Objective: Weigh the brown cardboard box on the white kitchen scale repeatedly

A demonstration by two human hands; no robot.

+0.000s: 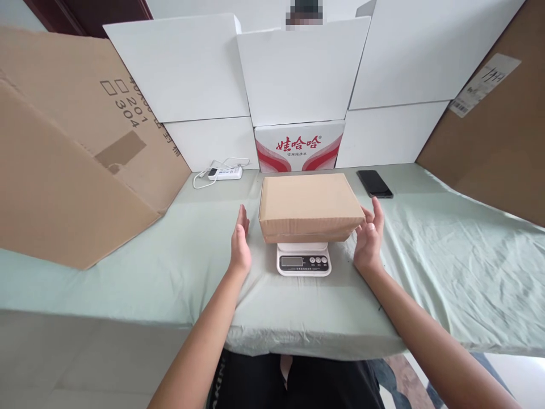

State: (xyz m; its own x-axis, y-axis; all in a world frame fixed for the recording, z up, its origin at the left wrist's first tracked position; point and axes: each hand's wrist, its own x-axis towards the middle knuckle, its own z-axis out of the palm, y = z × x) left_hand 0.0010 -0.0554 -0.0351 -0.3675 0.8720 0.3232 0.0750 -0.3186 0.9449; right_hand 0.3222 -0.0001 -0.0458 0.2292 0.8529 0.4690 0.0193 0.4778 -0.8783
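A closed brown cardboard box (310, 197) rests on top of a white digital kitchen scale (304, 264) and overhangs it, hiding most of its platform. The scale's small display and several round buttons face me. To the left of the box, my left hand (242, 241) is held upright with fingers extended and a gap between it and the box. My right hand (369, 236) stands at the box's right side, fingers spread and very near its right corner; whether the fingertips touch it I cannot tell.
Behind the scale stand white boxes (293, 74) and a red-and-white carton (299, 146). A white power strip (225, 172) with a cable lies back left, a black phone (374, 184) back right. Large cardboard panels (76, 153) flank the green cloth (179, 284). Someone's head shows behind.
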